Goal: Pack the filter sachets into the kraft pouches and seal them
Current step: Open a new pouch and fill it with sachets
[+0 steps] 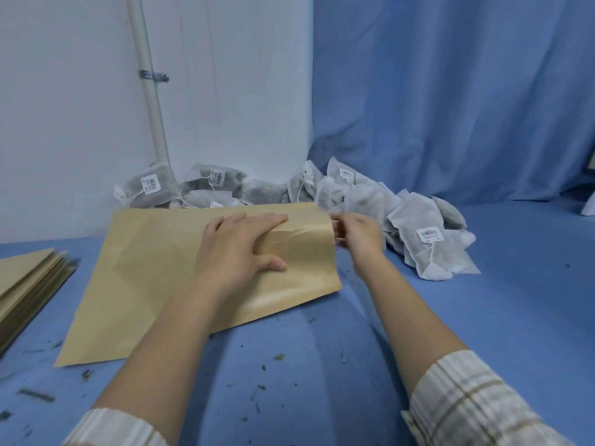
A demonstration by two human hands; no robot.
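Kraft pouch [154, 272] flat on the blue tabletop [483, 317], long axis running from near left to far right, mouth at the far-right end, lifted and curled. Left hand [238, 249] spread wide, palm down on the pouch near its mouth. Right hand [357, 236] at the mouth's edge, fingers blurred, grip impossible to tell. Filter sachets [428, 243] heaped just beyond, along the wall. Pouch stack [29, 284] at far left.

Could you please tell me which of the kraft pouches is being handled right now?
The single kraft pouch lying flat mid-table under the left hand; the other pouches sit untouched in a stack at the left edge.
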